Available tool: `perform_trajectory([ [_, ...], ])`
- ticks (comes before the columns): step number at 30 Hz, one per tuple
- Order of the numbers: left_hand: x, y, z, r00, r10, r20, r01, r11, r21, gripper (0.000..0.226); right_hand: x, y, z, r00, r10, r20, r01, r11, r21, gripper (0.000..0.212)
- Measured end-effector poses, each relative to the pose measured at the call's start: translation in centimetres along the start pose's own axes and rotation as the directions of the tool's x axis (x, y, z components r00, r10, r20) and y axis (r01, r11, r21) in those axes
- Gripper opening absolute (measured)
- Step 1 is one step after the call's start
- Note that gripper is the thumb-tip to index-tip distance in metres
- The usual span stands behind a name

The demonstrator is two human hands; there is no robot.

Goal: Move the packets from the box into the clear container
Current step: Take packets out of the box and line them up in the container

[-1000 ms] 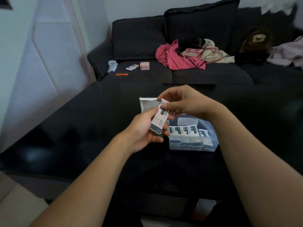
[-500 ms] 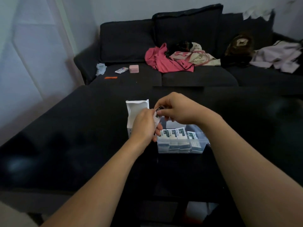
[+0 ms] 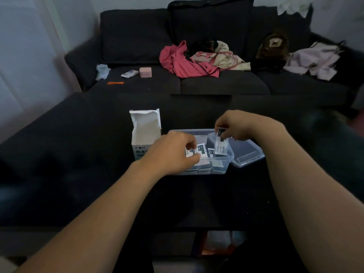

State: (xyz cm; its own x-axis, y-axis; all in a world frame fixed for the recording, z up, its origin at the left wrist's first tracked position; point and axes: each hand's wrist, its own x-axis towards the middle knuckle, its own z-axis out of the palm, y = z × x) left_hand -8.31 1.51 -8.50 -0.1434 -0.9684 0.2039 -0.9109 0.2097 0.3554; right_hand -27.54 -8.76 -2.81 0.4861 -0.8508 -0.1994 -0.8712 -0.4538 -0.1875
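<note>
Paper-light, flat packet, likely flimsy: right hand pinches its top edge over the clear container; left hand fingers curled, hold unclear.

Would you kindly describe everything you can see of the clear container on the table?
The clear container is a shallow rectangular tub of see-through plastic, open, standing flat on the dark table just right of the white box. Its lid lies against its right side. Packets stand in a row inside. The left hand reaches over its near left corner; the right hand pinches a packet above it.
</note>
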Motion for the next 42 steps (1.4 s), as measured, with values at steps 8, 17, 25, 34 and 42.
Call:
perform_trajectory([
  [8,0.2,0.7,0.7,0.986,0.138,0.094,-0.156,0.962,0.223,0.070,1.6,-0.9,2.4,0.989,0.082,0.126,-0.071,0.993,-0.092,0.020],
  [17,0.6,0.8,2.6,0.958,0.203,0.203,-0.253,0.931,0.264,0.059,2.2,-0.8,3.6,0.985,0.128,0.113,-0.121,0.990,-0.072,0.046],
  [25,0.7,0.6,2.9,0.957,0.122,0.262,-0.171,0.970,0.174,0.061,2.6,-1.0,4.4,0.969,0.112,0.220,-0.072,0.981,-0.181,0.054],
  [34,0.7,0.4,3.2,0.965,0.105,0.239,-0.141,0.980,0.138,0.058,2.8,-1.3,4.7,0.970,0.120,0.210,-0.083,0.980,-0.179,0.050],
  [42,1.0,0.6,3.2,0.965,0.093,0.244,-0.122,0.987,0.106,0.051,3.0,-1.3,5.1,0.976,0.148,0.162,-0.123,0.980,-0.155,0.049],
])
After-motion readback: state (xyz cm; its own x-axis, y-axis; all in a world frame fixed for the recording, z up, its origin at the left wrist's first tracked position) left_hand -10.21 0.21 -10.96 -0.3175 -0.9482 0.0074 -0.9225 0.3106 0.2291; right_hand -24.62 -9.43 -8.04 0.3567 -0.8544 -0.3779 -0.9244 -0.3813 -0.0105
